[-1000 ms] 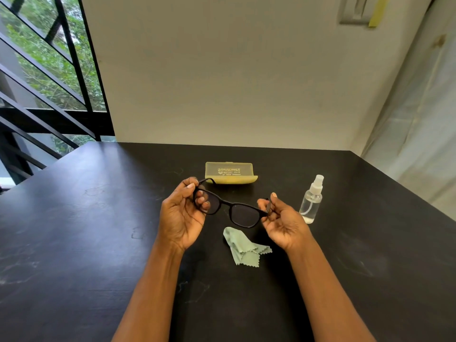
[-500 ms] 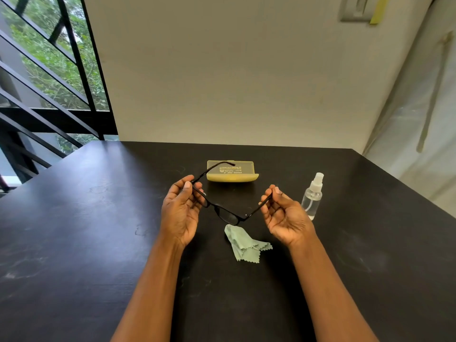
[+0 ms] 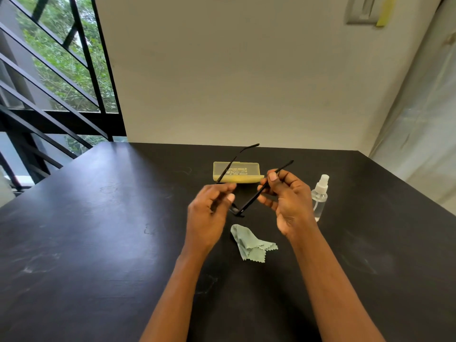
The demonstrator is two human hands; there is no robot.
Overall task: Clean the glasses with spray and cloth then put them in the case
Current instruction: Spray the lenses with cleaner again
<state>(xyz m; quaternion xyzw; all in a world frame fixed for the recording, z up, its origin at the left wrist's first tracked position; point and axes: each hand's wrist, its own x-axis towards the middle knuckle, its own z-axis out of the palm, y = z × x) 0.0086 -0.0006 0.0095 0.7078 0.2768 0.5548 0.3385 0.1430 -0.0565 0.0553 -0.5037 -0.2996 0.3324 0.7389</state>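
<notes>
We see the black-framed glasses [image 3: 249, 204] held above the dark table [image 3: 98, 243], temples unfolded and pointing away; the right hand [image 3: 287, 201] pinches one temple between thumb and fingers; the left hand [image 3: 209, 211] (blurred) seems to grip the other; the closed yellow plastic case [image 3: 244, 170] lies behind, the clear spray bottle [image 3: 319, 197] stands right, the pale green cloth [image 3: 249, 244] lies nearer.

A plain indoor room: black table [image 3: 103, 243] against a bare wall [image 3: 234, 70], barred window [image 3: 56, 70] beside
</notes>
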